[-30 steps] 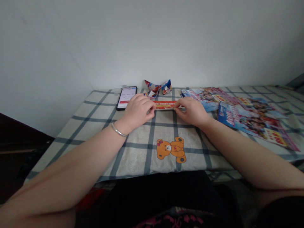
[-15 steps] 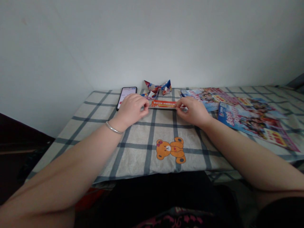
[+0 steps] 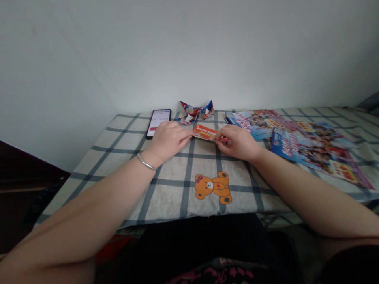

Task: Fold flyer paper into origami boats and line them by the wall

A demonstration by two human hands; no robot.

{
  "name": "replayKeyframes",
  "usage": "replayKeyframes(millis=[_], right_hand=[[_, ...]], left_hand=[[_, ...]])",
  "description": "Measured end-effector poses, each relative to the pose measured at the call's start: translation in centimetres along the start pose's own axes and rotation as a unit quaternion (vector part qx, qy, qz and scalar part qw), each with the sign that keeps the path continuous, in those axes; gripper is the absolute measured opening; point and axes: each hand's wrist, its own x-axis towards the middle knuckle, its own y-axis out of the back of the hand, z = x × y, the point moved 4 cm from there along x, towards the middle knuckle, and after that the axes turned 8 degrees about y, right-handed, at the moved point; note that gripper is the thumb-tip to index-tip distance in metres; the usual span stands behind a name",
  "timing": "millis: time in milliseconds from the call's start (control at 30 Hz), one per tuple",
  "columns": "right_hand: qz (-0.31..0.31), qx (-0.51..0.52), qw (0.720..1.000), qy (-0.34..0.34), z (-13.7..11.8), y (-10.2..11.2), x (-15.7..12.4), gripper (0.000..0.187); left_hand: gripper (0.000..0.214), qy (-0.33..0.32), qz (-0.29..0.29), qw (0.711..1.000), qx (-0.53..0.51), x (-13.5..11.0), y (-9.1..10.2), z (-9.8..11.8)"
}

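Observation:
Between my hands is a small folded piece of printed paper (image 3: 205,132), orange-red with lettering, just above or on the checked cloth. My left hand (image 3: 170,141) pinches its left end between thumb and fingers. At its right end my right hand (image 3: 237,142) grips it, with a reddish bit of the paper showing between the curled fingers. A silver bangle (image 3: 146,161) circles my left wrist. Right behind the paper stand folded paper shapes (image 3: 197,111) with pointed tips, printed blue and red.
A phone (image 3: 158,123) with a timer on its screen lies behind my left hand. Several printed leaflets (image 3: 314,152) are spread at the right. The checked tablecloth (image 3: 166,197) bears an orange bear print (image 3: 213,187). A pale wall (image 3: 189,51) rises behind the table.
The folded paper has been turned, so its lettering faces differently and it sits slanted. My left hand has shifted slightly right, and my right hand now grips around its end.

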Motion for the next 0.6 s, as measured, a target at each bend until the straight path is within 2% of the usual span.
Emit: replayKeyframes(millis=[133, 300, 367, 467, 600], right_hand=[[-0.001, 0.031, 1.0, 0.005, 0.3, -0.2, -0.1, 0.007], [-0.049, 0.036, 0.998, 0.006, 1.2, -0.8, -0.3, 0.024], [-0.063, 0.05, 0.997, 0.009, 1.4, -0.9, -0.2, 0.025], [-0.053, 0.08, 0.995, 0.037, 1.1, -0.6, 0.0, 0.017], [-0.023, 0.124, 0.987, 0.097, 0.2, -0.2, 0.3, 0.017]], left_hand=[[0.023, 0.04, 0.025, 0.999, 0.009, 0.0, -0.2, -0.4], [0.022, 0.071, 0.009, 0.997, -0.023, -0.2, -0.5, -0.8], [0.023, 0.082, 0.004, 0.996, -0.045, -0.2, -0.3, -0.8], [0.028, 0.1, -0.012, 0.992, -0.072, -0.2, -0.1, -0.8], [0.029, 0.115, -0.03, 0.989, -0.091, -0.2, -0.4, -0.6]])
